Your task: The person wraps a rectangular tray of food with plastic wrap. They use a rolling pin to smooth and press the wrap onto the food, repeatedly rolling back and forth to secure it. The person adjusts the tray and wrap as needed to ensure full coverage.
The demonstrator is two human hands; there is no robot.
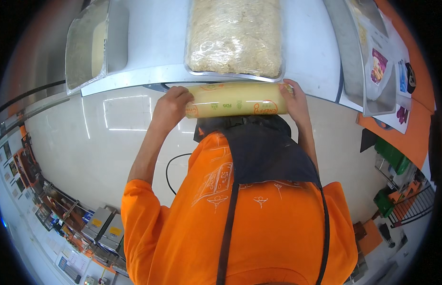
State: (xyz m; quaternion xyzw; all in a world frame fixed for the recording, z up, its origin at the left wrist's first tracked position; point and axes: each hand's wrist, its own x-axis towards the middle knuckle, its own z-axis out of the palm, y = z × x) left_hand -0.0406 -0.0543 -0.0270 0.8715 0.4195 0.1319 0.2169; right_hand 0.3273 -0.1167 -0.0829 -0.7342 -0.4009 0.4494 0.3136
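Note:
A large roll of printed, yellowish plastic cling film [235,99] lies crosswise between my hands, close to the front of my dark apron. My left hand [174,103] grips its left end, fingers bent over the edge. At the right end, my right hand [295,99] holds the roll with the thumb on the near face. Just beyond the roll, at the table's front edge, a shallow metal tray [238,75] holds a pale, lumpy food mass [235,39]. Wrinkled clear film covers that mass.
On the white table [153,39], a deep metal container [117,39] with film over it stands at the left. Another deep metal pan [352,71] at the right holds a printed plastic bag [379,71]. Orange surfaces and green bins [388,153] lie farther right.

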